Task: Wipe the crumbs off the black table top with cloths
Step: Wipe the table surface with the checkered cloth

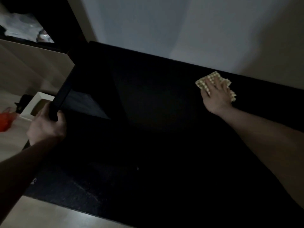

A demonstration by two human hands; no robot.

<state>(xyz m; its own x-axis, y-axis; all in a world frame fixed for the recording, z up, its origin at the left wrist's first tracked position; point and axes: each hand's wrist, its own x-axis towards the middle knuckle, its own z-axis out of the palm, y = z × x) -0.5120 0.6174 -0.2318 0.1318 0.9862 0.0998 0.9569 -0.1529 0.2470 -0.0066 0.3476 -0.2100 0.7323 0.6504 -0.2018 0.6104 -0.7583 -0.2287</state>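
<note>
Our right hand [217, 94] lies flat, fingers spread, pressing a pale checked cloth [212, 81] onto the black table top [164, 145] near its far edge, just short of the wall. Our left hand [47, 124] is curled around the corner of a flat black object [79, 89], thumb on top, holding it tilted up off the table's left side; we cannot tell what the object is in this dim light. The table top is dark and fills most of our view. A few tiny pale specks [137, 168] show near its middle front, and faint dusty streaks cross its near left part. Behind it rises a plain light wall [164, 25]. To the left, on the pale floor [9, 145], sit a white rectangular container [35, 102] and something orange [5, 120], blurred.
</note>
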